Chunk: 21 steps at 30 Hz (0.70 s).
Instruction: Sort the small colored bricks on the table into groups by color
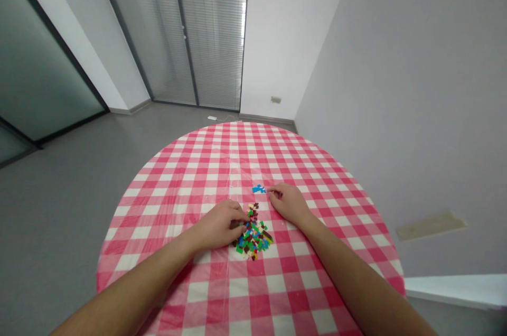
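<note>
A pile of small bricks (pixel 253 239) in green, blue, brown, white, red and yellow lies on the checkered tablecloth, between my forearms. My left hand (pixel 224 224) rests at the pile's left side, its thumb and fingers apart and the fingertips touching the bricks; whether a brick is between them is too small to tell. Beyond the pile, a small group of blue bricks (pixel 259 188) lies by itself. My right hand (pixel 288 202) is just right of that blue group, thumb and forefinger close together at its edge. What they hold, if anything, is too small to make out.
The round table (pixel 245 148) wears a red and white checkered cloth under clear plastic. Behind it, a white power strip (pixel 212 118) with a cable lies on the grey floor. Glass partitions with blinds stand at the back, and a white wall rises on the right.
</note>
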Each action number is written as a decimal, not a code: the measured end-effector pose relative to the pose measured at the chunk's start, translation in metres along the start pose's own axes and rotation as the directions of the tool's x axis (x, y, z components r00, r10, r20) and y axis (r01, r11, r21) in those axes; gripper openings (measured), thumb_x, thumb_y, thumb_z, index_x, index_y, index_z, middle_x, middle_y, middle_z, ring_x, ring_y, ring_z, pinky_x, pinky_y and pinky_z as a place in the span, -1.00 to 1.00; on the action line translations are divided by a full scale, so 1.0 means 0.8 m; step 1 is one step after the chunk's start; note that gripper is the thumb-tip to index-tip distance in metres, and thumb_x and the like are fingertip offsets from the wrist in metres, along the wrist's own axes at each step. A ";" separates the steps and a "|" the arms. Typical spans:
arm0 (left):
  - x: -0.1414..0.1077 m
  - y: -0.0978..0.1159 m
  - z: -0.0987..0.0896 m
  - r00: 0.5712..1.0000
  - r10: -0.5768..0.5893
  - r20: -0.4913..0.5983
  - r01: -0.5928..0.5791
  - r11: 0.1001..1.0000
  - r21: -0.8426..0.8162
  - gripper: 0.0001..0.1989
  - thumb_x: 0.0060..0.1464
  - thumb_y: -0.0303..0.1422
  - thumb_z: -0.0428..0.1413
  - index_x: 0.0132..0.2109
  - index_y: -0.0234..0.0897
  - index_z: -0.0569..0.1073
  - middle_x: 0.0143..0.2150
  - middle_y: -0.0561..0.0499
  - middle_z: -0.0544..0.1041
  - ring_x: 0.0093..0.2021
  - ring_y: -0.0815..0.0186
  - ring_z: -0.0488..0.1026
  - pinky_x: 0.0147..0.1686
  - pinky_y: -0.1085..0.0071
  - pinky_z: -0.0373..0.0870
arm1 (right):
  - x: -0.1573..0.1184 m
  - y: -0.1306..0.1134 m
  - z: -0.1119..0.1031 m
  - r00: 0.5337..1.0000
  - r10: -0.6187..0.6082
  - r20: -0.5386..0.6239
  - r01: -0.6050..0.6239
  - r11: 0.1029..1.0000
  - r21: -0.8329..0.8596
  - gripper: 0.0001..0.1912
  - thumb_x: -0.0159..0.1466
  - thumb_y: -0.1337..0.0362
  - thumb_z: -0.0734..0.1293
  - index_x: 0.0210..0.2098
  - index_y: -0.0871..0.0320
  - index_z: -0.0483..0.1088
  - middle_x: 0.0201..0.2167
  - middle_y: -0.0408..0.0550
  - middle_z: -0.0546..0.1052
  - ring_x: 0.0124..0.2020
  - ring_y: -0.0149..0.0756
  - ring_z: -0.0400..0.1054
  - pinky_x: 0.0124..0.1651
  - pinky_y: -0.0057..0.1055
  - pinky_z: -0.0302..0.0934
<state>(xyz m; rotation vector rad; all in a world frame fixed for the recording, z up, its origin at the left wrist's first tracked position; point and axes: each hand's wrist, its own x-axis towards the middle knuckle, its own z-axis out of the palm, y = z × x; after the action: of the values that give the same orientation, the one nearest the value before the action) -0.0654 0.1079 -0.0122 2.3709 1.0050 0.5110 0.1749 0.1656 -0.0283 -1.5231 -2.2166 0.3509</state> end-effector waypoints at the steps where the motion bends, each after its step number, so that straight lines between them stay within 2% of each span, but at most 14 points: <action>1: 0.000 0.001 -0.001 1.000 -0.001 0.000 0.001 1.000 -0.001 -0.82 0.10 -0.45 0.09 -0.21 -0.24 0.59 -0.35 -0.03 0.49 -0.27 0.26 0.39 -0.23 0.38 0.30 | 0.000 0.000 0.000 1.000 0.000 -0.002 0.000 1.000 0.002 -0.75 0.24 0.28 0.25 -0.18 0.12 0.54 -0.21 -0.06 0.60 -0.20 -0.26 0.45 -0.14 -0.40 0.24; 6: -0.001 0.003 -0.001 1.000 -0.015 -0.016 0.014 0.999 -0.050 -0.72 0.00 -0.51 0.09 -0.15 -0.23 0.59 -0.33 -0.02 0.50 -0.28 0.27 0.40 -0.23 0.38 0.32 | -0.001 0.000 0.000 1.000 -0.011 -0.025 0.012 1.000 0.015 -0.75 0.24 0.28 0.25 -0.18 0.14 0.54 -0.21 -0.04 0.60 -0.20 -0.25 0.45 -0.14 -0.39 0.24; 10: -0.001 0.001 0.000 1.000 -0.012 -0.021 0.011 0.998 -0.064 -0.73 -0.03 -0.51 0.10 -0.17 -0.23 0.59 -0.34 -0.02 0.50 -0.29 0.27 0.40 -0.24 0.38 0.32 | -0.003 -0.002 -0.004 0.998 -0.037 -0.041 0.039 0.998 0.047 -0.76 0.25 0.28 0.25 -0.19 0.14 0.53 -0.24 -0.03 0.60 -0.23 -0.25 0.44 -0.15 -0.38 0.24; 17: -0.002 0.002 0.000 1.000 -0.025 -0.007 0.024 0.998 -0.063 -0.80 0.00 -0.43 0.17 -0.18 -0.23 0.60 -0.31 -0.04 0.52 -0.25 0.24 0.41 -0.22 0.37 0.32 | -0.010 -0.014 -0.014 0.970 -0.223 0.095 0.206 0.964 0.167 -0.78 0.26 0.29 0.25 -0.26 0.13 0.55 -0.38 -0.07 0.58 -0.37 -0.32 0.39 -0.30 -0.44 0.18; 21: 0.000 0.002 0.003 1.000 -0.021 -0.020 0.019 0.996 -0.089 -0.81 -0.03 -0.49 0.16 -0.22 -0.25 0.58 -0.26 -0.03 0.55 -0.21 0.24 0.43 -0.17 0.36 0.32 | -0.013 -0.020 -0.014 0.956 -0.260 0.133 0.231 0.953 0.198 -0.78 0.25 0.32 0.25 -0.25 0.11 0.54 -0.41 -0.10 0.57 -0.40 -0.34 0.38 -0.32 -0.46 0.16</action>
<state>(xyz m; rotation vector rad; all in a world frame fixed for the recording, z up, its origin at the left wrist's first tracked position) -0.0629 0.1062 -0.0134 2.2793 0.9931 0.5631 0.1703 0.1497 -0.0132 -1.1435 -2.3890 0.5935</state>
